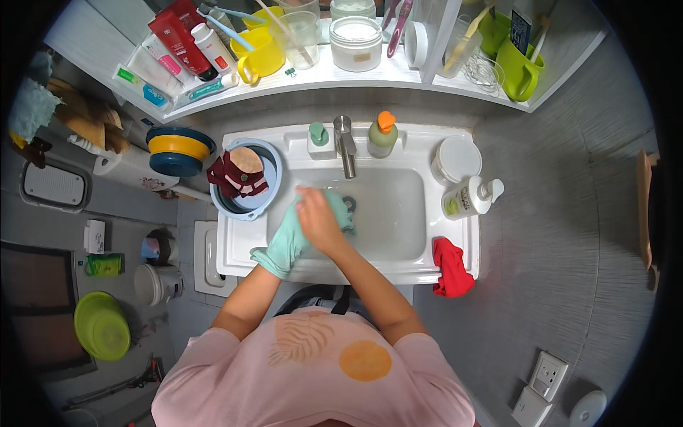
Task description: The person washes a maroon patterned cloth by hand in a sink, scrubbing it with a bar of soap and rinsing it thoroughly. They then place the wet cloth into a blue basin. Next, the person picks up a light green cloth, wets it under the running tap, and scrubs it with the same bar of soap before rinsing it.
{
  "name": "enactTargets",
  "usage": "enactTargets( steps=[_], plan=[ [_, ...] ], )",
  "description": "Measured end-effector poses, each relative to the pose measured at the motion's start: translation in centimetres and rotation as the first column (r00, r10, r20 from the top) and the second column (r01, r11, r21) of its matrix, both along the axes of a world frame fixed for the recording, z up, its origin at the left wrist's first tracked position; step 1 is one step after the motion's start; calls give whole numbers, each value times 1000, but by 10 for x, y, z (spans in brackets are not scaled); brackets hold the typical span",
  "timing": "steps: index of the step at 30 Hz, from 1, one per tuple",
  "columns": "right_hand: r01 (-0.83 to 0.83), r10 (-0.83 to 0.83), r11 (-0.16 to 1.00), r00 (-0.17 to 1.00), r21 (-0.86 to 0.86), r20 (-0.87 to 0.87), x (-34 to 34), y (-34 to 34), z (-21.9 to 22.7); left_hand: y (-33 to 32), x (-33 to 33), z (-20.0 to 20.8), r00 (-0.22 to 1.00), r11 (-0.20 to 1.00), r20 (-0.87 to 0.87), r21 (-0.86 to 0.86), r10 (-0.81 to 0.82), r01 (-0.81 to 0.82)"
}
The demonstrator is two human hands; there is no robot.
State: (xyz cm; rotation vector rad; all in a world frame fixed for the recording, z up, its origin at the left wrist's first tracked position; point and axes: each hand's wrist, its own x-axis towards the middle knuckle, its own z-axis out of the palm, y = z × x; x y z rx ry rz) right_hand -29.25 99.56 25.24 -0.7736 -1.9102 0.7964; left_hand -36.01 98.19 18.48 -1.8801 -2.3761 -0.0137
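Note:
A mint-green rubber glove covers my left hand over the left side of the white sink basin, its loose cuff round my wrist. My bare right hand lies across the glove with its fingers curled against it, slightly blurred. More mint-green material shows beyond my right hand, close to the drain. My right hand and forearm hide part of the glove, so the left fingers do not show clearly.
A blue basin with dark red cloth sits at the sink's left. Behind stand the faucet, a green-capped dispenser and an orange-topped bottle. Rightward are a white tub, pump bottle and red cloth.

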Motion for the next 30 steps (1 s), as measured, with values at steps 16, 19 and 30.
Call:
enactTargets(
  steps=[16,19,30],
  plan=[
    [104,-64,931,990,-351,125,10,34,-60,14,-8,126,905,839,315,-375,-284,394],
    [99,-95,995,971,-9,220,2,3,-20,0,-22,78,727,939,610,92,-316,331],
    [79,-480,548,845,-833,-236,9,32,-114,-21,-22,81,257,947,937,166,-239,276]
  ],
)
